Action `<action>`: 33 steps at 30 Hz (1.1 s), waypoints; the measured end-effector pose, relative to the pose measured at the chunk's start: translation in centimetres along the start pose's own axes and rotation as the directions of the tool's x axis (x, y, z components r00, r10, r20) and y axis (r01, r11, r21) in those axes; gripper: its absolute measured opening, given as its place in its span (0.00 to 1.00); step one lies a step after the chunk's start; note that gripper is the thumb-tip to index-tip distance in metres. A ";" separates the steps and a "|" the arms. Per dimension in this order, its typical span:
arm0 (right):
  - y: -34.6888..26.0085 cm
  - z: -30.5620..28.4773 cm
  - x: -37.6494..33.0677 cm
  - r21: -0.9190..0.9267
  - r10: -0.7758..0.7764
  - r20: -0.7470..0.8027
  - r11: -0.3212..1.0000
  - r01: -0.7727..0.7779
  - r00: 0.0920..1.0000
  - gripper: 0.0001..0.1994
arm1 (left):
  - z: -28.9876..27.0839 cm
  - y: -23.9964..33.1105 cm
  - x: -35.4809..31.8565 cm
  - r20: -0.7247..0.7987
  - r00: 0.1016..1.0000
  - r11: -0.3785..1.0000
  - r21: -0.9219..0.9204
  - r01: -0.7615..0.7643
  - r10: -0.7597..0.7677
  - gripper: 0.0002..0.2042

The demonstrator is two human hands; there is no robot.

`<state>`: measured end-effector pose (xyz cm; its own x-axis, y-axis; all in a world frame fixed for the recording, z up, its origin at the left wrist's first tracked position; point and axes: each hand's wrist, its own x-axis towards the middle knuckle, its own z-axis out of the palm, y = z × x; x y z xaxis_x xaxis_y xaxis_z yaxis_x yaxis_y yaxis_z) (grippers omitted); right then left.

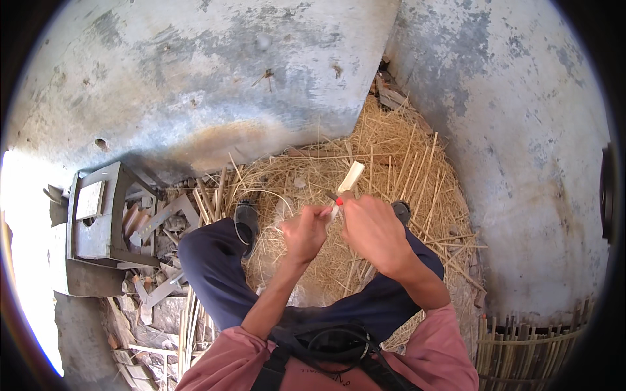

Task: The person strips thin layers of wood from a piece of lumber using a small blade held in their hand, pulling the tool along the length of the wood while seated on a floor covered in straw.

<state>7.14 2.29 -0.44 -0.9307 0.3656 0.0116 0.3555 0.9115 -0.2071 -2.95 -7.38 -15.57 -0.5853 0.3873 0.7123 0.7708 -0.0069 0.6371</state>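
we grip a pale strip point(349, 178) in our right hand point(372, 229), above the straw pile point(404, 169). our left hand point(304, 232) is closed on its lower end, just beside the right.

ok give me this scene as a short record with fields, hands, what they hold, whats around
left hand: closed on the lower end of a pale strip
right hand: gripping the pale strip higher up, a small red-tipped tool between the hands
posture: seated, knees apart, dark trousers
ground: heap of straw and shavings
left side: grey wooden stool, scrap wood
lower right: bundle of bamboo slats
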 end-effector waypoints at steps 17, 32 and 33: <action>0.7 0.1 -0.5 -0.008 0.002 0.003 1.000 -0.002 1.000 0.05 | 0.8 -0.1 -0.9 -0.026 0.999 1.000 0.012 -0.021 0.022 0.06; 0.8 0.5 -1.0 0.013 0.010 0.007 1.000 -0.010 1.000 0.05 | 1.1 0.0 -1.5 -0.023 0.999 0.999 -0.001 -0.046 0.046 0.06; 0.8 0.3 -1.2 0.025 0.015 0.008 1.000 -0.015 1.000 0.05 | 1.2 0.2 -1.5 -0.025 0.999 0.999 -0.009 -0.041 0.041 0.06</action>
<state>8.48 2.50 -0.90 -0.9261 0.3773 0.0007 0.3670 0.9011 -0.2311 -1.65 -6.85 -16.90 -0.5593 0.3638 0.7449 0.7920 -0.0309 0.6098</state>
